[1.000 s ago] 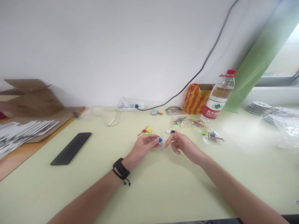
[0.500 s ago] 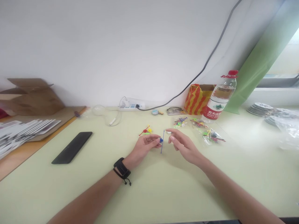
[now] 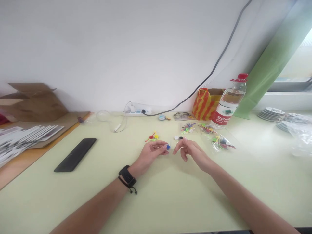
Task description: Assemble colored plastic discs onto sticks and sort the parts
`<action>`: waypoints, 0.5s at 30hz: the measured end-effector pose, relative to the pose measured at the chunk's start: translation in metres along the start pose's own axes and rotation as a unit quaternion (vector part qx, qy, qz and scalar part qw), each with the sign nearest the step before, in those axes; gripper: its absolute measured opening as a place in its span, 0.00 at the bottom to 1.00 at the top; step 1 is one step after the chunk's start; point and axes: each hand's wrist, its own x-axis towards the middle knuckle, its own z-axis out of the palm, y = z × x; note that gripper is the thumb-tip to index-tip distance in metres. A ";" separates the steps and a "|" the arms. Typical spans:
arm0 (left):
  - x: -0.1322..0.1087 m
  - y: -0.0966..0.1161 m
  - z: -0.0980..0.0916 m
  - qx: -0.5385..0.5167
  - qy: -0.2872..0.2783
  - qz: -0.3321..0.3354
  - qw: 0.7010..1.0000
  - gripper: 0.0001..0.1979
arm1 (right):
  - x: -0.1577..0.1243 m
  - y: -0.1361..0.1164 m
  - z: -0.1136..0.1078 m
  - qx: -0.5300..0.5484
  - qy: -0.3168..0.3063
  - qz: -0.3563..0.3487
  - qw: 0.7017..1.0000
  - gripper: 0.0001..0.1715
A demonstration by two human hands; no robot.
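My left hand (image 3: 152,152) pinches a small blue plastic piece (image 3: 168,147) between thumb and fingertips, just above the pale green table (image 3: 156,201). My right hand (image 3: 188,150) is a finger's width to its right, fingers curled and pinched toward the blue piece; whether it holds anything I cannot make out. A little red, yellow and green assembly (image 3: 152,136) lies just beyond my left hand. Two small round caps (image 3: 178,138), one white and one dark, sit beyond my right fingertips.
Clear bags of coloured plastic parts (image 3: 211,135) lie at right, by a water bottle (image 3: 228,105) and a striped bag (image 3: 203,103). A black phone (image 3: 75,154) lies at left, near papers (image 3: 21,139) and cardboard (image 3: 34,104). A power strip (image 3: 136,112) lies at the wall.
Half a second ago a thin blue stick stood upright between my hands; now it is out of sight and my right fingers have curled in closer to the blue piece.
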 end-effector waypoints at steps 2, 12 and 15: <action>0.000 0.000 0.000 0.004 -0.004 0.000 1.000 0.17 | -0.001 -0.001 0.000 0.016 -0.005 0.008 1.000 0.34; 0.001 -0.006 -0.002 -0.024 -0.011 0.006 1.000 0.18 | 0.001 0.002 -0.005 -0.100 0.025 0.006 0.995 0.25; 0.000 -0.005 -0.001 -0.045 -0.019 0.001 0.999 0.19 | 0.005 0.012 -0.008 -0.148 0.039 -0.019 0.988 0.21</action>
